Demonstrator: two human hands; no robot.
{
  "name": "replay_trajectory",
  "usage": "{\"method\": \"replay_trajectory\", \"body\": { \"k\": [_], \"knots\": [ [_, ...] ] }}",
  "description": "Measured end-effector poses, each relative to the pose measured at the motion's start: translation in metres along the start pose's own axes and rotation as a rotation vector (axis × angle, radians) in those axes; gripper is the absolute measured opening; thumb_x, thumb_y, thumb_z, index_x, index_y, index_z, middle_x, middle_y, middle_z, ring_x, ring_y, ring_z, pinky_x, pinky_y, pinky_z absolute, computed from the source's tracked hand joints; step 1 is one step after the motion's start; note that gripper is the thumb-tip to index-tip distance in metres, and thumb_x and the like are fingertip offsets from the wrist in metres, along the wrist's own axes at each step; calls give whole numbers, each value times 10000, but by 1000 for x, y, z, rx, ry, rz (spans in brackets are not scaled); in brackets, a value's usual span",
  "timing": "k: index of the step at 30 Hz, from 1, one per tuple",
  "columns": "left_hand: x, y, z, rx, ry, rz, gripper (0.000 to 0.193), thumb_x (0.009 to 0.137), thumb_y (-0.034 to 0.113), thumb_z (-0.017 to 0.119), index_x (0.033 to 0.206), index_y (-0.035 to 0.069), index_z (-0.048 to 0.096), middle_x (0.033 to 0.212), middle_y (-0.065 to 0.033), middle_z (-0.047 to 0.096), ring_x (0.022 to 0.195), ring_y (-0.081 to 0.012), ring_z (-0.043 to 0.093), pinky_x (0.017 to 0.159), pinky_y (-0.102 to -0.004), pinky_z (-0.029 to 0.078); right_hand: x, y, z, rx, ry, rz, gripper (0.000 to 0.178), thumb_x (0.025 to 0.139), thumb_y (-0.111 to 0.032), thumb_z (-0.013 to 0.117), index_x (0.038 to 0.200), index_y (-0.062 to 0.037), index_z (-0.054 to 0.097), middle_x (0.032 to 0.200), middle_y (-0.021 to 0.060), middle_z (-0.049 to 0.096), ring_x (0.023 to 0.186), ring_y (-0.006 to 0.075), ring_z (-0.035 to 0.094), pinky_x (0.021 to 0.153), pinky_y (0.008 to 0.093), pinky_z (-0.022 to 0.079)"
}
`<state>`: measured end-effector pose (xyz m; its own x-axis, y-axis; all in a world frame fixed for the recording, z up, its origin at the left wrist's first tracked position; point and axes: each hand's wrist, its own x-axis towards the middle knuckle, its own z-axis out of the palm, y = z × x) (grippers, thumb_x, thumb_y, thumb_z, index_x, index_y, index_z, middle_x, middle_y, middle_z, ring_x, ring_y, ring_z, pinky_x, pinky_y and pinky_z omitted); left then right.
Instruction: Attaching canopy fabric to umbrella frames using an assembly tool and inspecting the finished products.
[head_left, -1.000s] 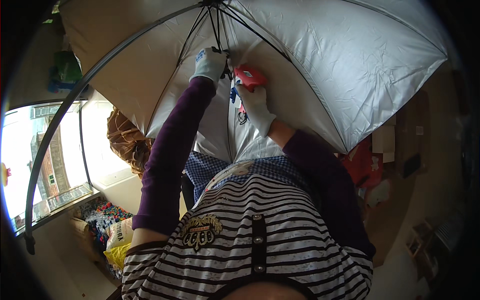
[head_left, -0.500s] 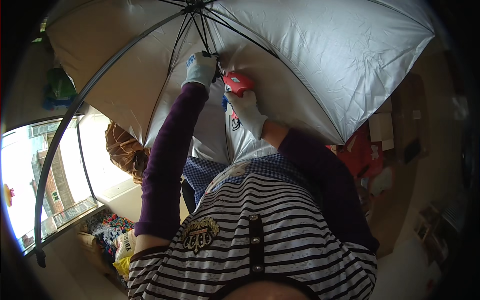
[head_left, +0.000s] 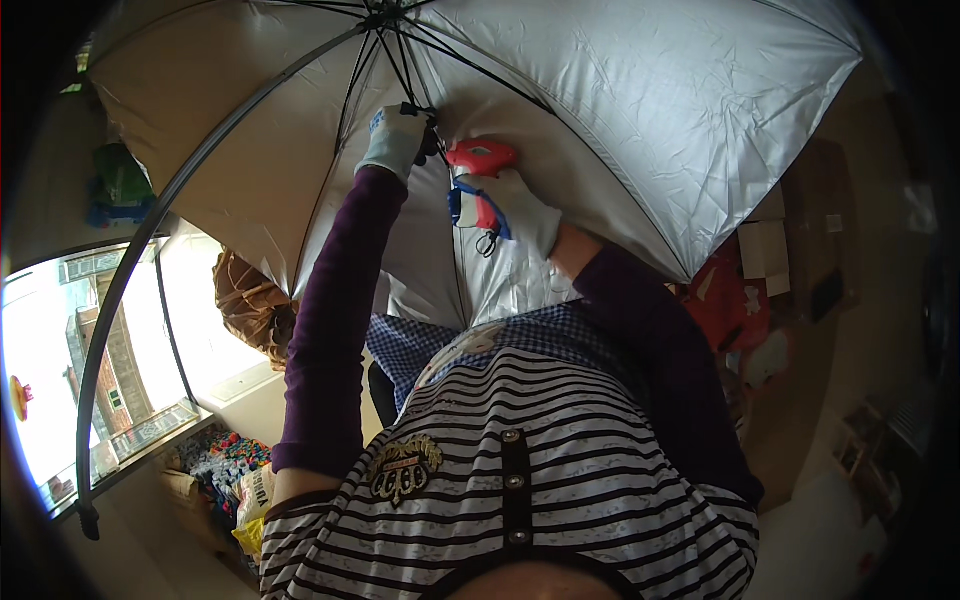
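In the head view there are one silver umbrella [head_left: 690, 130], one red tool [head_left: 482, 157] and two gloved hands. The left hand [head_left: 395, 138], arm stretched, has its grip clamped on a black rib [head_left: 410, 82]; the right hand [head_left: 520, 212], elbow bent, wraps the tool between umbrella hub [head_left: 383, 17] and lower edge.

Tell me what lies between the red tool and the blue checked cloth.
In the head view: a small black loop just below the red tool, then the silver umbrella fabric, down to the cloth.
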<state>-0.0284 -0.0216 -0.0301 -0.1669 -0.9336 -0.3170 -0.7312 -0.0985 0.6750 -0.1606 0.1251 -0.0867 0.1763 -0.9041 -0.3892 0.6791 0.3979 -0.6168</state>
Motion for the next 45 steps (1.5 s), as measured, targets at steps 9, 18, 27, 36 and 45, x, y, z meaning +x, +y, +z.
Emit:
{"method": "replay_trajectory", "body": {
  "k": [9, 18, 27, 36, 45],
  "knots": [
    [9, -3, 5, -81, -104, 74, 191, 893, 170, 570, 876, 16, 682, 621, -103, 643, 448, -176, 590, 367, -281, 416, 32, 13, -25, 183, -150, 135, 186, 873, -210, 648, 983, -67, 601, 795, 38, 621, 682, 160, 615, 610, 326, 516],
    [11, 34, -106, 427, -11, 49, 227, 906, 230, 557, 970, 41, 664, 746, -145, 672, 601, -212, 658, 490, -342, 516, -4, -14, 26, -245, 41, -361, 144, 873, -156, 647, 970, -62, 597, 778, 20, 616, 679, 108, 617, 592, 273, 515],
    [-14, -3, -126, 977, 437, 169, 548, 844, 494, 601, 1162, 47, 587, 1037, -201, 655, 1029, -300, 628, 834, -461, 506, 14, -14, 13, -26, -30, -264, 185, 854, -101, 653, 1009, -20, 591, 808, 41, 629, 687, 106, 621, 626, 270, 525],
    [-20, -28, -17, 688, 335, 50, 404, 856, 417, 612, 984, 37, 667, 884, -163, 689, 831, -265, 684, 729, -391, 542, 13, 7, 11, -330, 112, -257, 160, 810, -174, 673, 837, -23, 625, 672, -9, 577, 543, 78, 513, 487, 276, 411],
    [3, -27, -32, 353, -130, 61, 334, 877, 345, 561, 864, 39, 696, 740, -115, 695, 628, -218, 676, 605, -333, 542, 16, 50, 23, -285, 275, -153, 190, 798, -206, 699, 867, -43, 630, 746, -15, 602, 619, 86, 558, 550, 289, 443]
  ]
}}
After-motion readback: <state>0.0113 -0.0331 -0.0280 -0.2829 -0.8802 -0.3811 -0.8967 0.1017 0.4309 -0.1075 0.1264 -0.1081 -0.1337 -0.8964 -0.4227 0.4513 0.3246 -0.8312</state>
